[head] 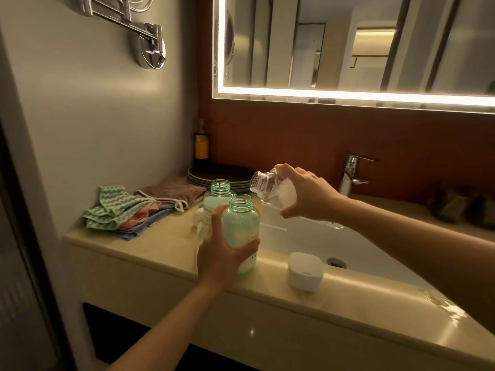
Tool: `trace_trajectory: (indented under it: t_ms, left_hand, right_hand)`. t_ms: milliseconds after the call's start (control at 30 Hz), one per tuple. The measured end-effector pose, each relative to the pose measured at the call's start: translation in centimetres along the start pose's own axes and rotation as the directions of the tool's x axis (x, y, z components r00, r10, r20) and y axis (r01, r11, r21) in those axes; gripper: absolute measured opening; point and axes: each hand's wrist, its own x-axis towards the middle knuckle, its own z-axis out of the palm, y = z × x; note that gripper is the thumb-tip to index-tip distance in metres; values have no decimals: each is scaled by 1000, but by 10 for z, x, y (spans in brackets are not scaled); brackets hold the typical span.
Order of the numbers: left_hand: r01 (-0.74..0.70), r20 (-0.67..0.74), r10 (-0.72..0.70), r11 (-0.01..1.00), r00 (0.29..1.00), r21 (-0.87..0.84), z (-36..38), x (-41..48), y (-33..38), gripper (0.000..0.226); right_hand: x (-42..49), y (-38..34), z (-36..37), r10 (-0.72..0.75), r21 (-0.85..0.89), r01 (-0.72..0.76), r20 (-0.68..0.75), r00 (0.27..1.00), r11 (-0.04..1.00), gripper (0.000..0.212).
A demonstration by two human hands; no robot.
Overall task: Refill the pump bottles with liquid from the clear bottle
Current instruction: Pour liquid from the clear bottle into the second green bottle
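Now your left hand (219,259) grips the uncapped green pump bottle (241,226) at the sink's (300,236) edge, while your right hand (308,195) holds the clear bottle (270,190) tilted, mouth just above it.

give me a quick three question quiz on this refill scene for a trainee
1. Multiple choice: which hand holds the tilted clear bottle? A left, B right, C neither.
2. True or false: the green bottle gripped by the left hand has its pump top screwed on.
3. Fill in: the folded cloths lie on the counter to the ____ of the sink.

Key: 1 B, the right hand. 2 false, its mouth is open. 3 left.
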Motion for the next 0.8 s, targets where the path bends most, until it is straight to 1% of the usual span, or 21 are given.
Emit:
trace_trajectory:
  t_ms: [67, 200, 433, 800]
  left_hand:
    - [0, -18, 1, 1000, 1000, 32, 3, 1, -1, 92]
    - [-19, -9, 19, 998, 1000, 55, 5, 5, 1, 90]
    - [-31, -14, 33, 993, 999, 113, 7, 7, 0, 90]
    - [-49, -17, 52, 989, 999, 138, 6, 7, 1, 89]
  right_hand:
    - [-1, 1, 1, -15, -50, 14, -9, 1000, 999, 94]
    - [-2, 0, 1, -59, -115, 54, -42, 997, 992, 94]
    - [0, -6, 3, -101, -209, 81, -87, 991, 975, 92]
    - [3, -7, -1, -121, -256, 95, -86, 989, 962, 92]
